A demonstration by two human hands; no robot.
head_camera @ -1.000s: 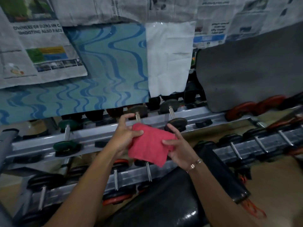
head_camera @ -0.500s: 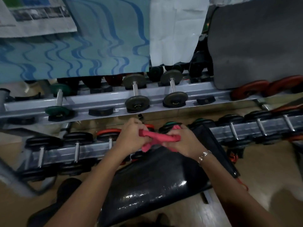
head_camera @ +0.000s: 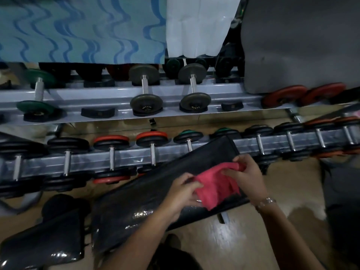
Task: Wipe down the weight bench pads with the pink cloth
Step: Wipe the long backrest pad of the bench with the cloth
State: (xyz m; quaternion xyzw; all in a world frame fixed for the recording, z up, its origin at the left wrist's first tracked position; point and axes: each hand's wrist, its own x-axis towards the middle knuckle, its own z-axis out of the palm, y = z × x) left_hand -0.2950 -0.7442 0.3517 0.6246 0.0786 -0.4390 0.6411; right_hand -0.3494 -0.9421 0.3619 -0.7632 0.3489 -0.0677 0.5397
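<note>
We hold the pink cloth (head_camera: 216, 187) between both hands: our left hand (head_camera: 182, 193) pinches its near edge, and our right hand (head_camera: 246, 175), with a bracelet (head_camera: 266, 202) at the wrist, grips its far corner. The cloth hangs spread over the far end of the long black bench pad (head_camera: 155, 193). A smaller black pad (head_camera: 44, 244) lies to the left. Beyond the bench, dumbbells (head_camera: 147, 94) sit on a grey rack (head_camera: 97, 98).

Dim gym corner: two-tier dumbbell rack (head_camera: 120, 103) on tan floor (head_camera: 243, 238); behind rack, blue wavy sheet (head_camera: 81, 28), white paper (head_camera: 196, 26), grey mat (head_camera: 300, 41) at right.
</note>
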